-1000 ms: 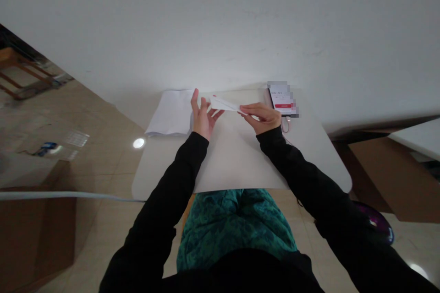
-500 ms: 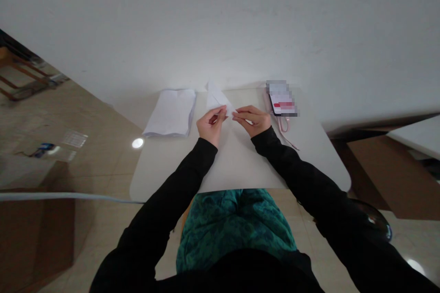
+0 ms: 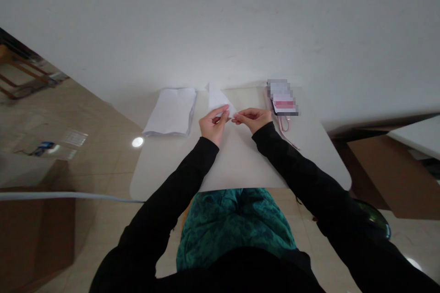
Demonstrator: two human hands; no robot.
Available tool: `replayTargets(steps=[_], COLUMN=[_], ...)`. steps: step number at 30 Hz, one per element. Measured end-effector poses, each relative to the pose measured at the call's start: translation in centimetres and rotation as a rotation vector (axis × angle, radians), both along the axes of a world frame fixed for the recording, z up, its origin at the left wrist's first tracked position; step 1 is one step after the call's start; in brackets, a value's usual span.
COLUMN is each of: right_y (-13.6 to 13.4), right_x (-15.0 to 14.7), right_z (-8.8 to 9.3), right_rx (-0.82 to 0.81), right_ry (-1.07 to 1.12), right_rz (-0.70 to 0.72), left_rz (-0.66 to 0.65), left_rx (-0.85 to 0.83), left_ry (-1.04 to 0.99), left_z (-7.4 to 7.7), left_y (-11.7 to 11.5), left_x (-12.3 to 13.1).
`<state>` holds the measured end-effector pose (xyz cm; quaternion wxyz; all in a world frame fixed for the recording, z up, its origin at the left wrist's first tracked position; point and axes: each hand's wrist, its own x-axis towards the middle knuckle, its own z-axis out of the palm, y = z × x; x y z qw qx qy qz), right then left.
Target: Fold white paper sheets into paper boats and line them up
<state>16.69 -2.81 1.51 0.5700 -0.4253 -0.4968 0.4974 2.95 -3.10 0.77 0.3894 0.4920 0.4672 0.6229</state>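
1. Green trousers point(image 3: 237, 224) are seen below the white table point(image 3: 240, 165).
2. The lower edge of the folded paper point(image 3: 217, 96) is pinched between thumb and fingers of the left hand point(image 3: 211, 127).
3. Its right corner is gripped narrowly by the right hand point(image 3: 256, 120).
4. The paper is held over the table's far half, between a paper stack point(image 3: 172, 112) and a phone point(image 3: 284, 100).
5. A pale wall point(image 3: 227, 27) is seen behind.
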Motion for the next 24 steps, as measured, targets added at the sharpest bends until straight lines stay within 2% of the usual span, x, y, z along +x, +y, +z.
replayTargets(steps=[4, 10, 14, 18, 24], right_y=[0.0, 0.0, 0.0, 0.1, 0.3], right_x=[0.3, 0.3, -0.1, -0.8, -1.6], right_z=[0.1, 0.0, 0.0, -0.5, -1.2], right_rx=[-0.029, 0.001, 0.016, 0.052, 0.061], right_ry=[0.002, 0.058, 0.064, 0.092, 0.06], right_rz=[0.022, 0.008, -0.043, -0.105, -0.077], left_rz=[0.009, -0.042, -0.016, 0.03, 0.013], left_rx=[0.01, 0.034, 0.032, 0.056, 0.051], left_ry=[0.01, -0.077, -0.065, -0.094, -0.09], left_z=[0.0, -0.3, -0.2, -0.2, 0.0], left_y=[-0.3, -0.4, -0.6, -0.8, -0.9], left_x=[0.3, 0.7, 0.9, 1.1, 1.0])
